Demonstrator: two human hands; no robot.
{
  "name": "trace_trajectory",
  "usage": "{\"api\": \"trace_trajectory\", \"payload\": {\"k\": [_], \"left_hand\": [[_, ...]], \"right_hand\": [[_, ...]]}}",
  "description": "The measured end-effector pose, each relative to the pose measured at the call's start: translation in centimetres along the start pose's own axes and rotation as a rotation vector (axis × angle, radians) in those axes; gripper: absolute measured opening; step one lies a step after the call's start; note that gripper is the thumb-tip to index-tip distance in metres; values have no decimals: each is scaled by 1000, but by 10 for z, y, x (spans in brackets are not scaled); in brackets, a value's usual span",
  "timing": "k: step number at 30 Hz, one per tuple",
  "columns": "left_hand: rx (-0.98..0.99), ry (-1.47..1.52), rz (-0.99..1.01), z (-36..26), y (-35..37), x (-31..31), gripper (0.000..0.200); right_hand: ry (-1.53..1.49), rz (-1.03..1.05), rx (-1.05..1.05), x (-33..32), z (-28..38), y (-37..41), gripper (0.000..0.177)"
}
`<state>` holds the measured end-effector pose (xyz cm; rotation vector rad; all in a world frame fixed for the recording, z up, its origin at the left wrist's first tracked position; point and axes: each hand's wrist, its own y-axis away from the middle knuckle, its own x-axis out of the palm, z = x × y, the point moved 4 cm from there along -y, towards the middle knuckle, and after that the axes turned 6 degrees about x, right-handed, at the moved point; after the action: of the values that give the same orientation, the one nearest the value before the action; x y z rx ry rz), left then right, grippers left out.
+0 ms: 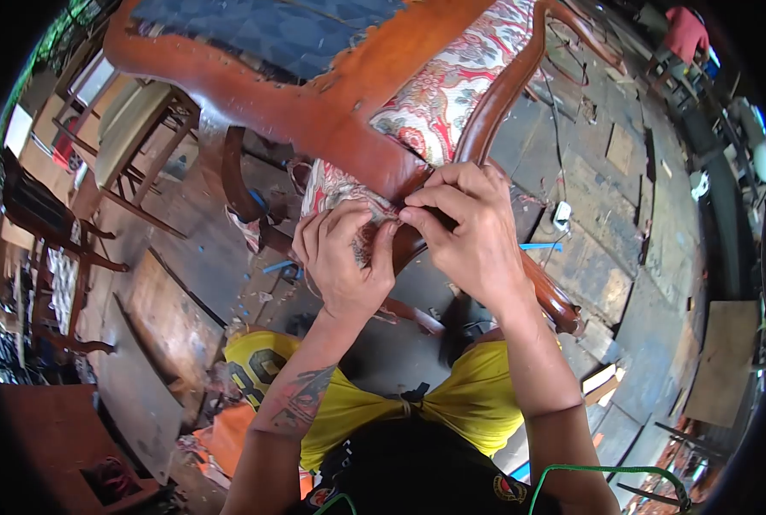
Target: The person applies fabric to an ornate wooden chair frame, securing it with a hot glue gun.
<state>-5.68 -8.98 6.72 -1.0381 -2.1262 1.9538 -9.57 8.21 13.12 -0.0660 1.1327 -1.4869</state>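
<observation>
In front of me is a wooden chair frame [331, 103] with a red-brown finish, covered in part by floral fabric [452, 94]. A loose flap of the same fabric hangs at the lower corner of the frame. My left hand [346, 253] pinches the edge of that flap between thumb and fingers. Close beside it, my right hand [473, 232] has thumb and index finger pressed together at the same corner. Whatever small thing lies between the right fingertips is too small to make out. A curved wooden leg [559, 305] extends below my right wrist.
Dark-framed chairs [138, 137] stand at the left. Wooden boards [160, 326] lie on the floor, along with scraps. A cable with a white socket box [562, 215] runs on the right. A person in a red shirt [685, 36] is at the far upper right.
</observation>
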Motion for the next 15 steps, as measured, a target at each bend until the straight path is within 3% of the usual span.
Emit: {"api": "trace_trajectory", "payload": {"k": [3,8,11,15], "left_hand": [[-66,-7,-87,1,9,3,45],[-243,24,-141,-9,29,1,36],[-210,93,40,-30,37,-2,28],[-175,163,149,-46,48,-3,43]], "right_hand": [[47,159,94,7,0,-8,14],[156,193,147,7,2,-14,14],[159,197,199,9,2,-16,15],[249,233,213,10,10,-17,15]]}}
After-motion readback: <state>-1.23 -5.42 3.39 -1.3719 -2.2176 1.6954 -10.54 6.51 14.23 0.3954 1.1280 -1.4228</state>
